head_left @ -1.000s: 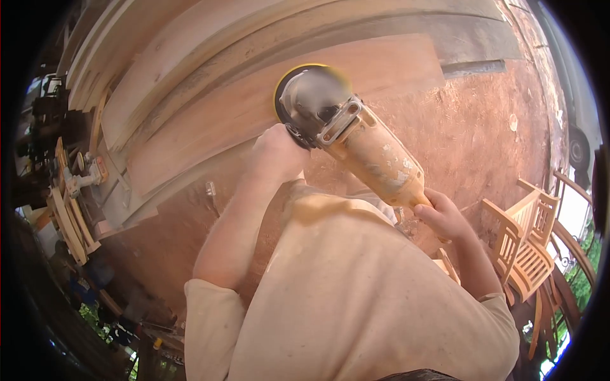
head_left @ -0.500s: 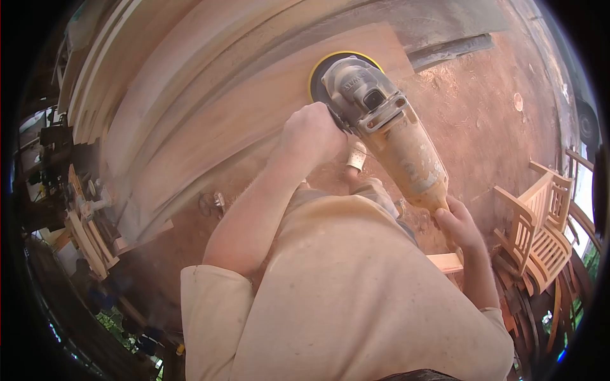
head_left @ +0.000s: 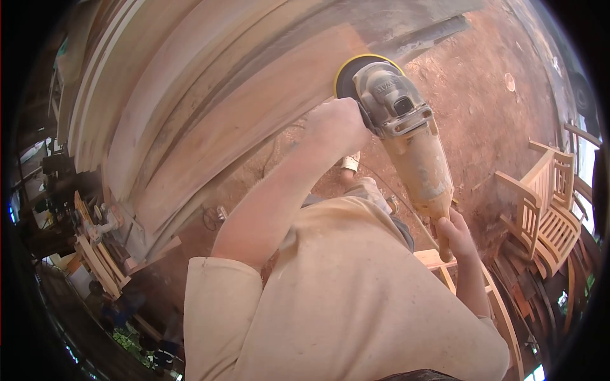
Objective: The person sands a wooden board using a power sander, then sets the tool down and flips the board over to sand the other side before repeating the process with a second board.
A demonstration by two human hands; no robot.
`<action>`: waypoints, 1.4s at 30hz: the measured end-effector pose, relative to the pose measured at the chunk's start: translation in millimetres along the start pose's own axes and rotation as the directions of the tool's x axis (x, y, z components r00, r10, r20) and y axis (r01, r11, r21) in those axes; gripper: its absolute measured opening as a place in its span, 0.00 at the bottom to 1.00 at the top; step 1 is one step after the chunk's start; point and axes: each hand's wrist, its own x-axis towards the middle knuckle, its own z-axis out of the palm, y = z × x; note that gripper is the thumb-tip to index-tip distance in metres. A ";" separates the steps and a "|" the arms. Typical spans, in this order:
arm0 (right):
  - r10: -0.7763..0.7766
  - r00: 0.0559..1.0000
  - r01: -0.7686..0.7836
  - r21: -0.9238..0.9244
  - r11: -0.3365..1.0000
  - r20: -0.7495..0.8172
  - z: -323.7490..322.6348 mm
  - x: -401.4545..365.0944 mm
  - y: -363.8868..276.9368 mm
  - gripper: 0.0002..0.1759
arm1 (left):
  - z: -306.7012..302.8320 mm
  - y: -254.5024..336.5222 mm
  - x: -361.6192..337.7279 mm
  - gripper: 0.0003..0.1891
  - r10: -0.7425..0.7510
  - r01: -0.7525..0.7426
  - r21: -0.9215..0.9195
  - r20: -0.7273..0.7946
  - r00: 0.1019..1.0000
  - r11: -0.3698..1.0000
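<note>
A dusty sander [head_left: 416,155], shaped like an angle grinder, is held in both my hands. Its round pad [head_left: 346,79] with a yellow edge lies at the near edge of a wide wooden board [head_left: 273,95], close to the board's far right end. My left hand [head_left: 340,126] is closed in a fist by the tool's head, around a side handle that is mostly hidden. At the rear, my right hand [head_left: 456,235] wraps the narrow grip end of the sander.
More long planks [head_left: 171,70] lie beyond the board. A slatted wooden chair [head_left: 540,203] stands at right, with stacked dark wood strips below it. Wood pieces [head_left: 95,247] stand at left. Under my right arm is a light wooden frame [head_left: 432,259]. A cord crosses the dusty ground [head_left: 470,120].
The sander and both hands have moved right relative to the board, from on its face to its near edge. The view has shifted, and more of the wooden frame shows by my right arm.
</note>
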 end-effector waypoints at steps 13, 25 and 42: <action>0.099 0.931 0.062 -0.420 0.905 0.351 91.1 40.0 -55.8 0.35 | 31.3 -161.5 -106.9 0.16 -0.329 0.292 -0.179 -0.245 0.912 0.940; -0.007 0.957 0.135 -0.422 0.897 0.290 55.8 58.6 -68.2 0.31 | -12.7 -101.3 -43.5 0.15 -0.389 0.383 -0.075 -0.266 0.882 0.921; -0.058 0.988 0.078 -0.139 0.987 0.144 -9.2 79.5 -68.1 0.24 | -12.6 -47.4 -0.5 0.11 -0.166 0.079 -0.209 -0.441 0.882 0.975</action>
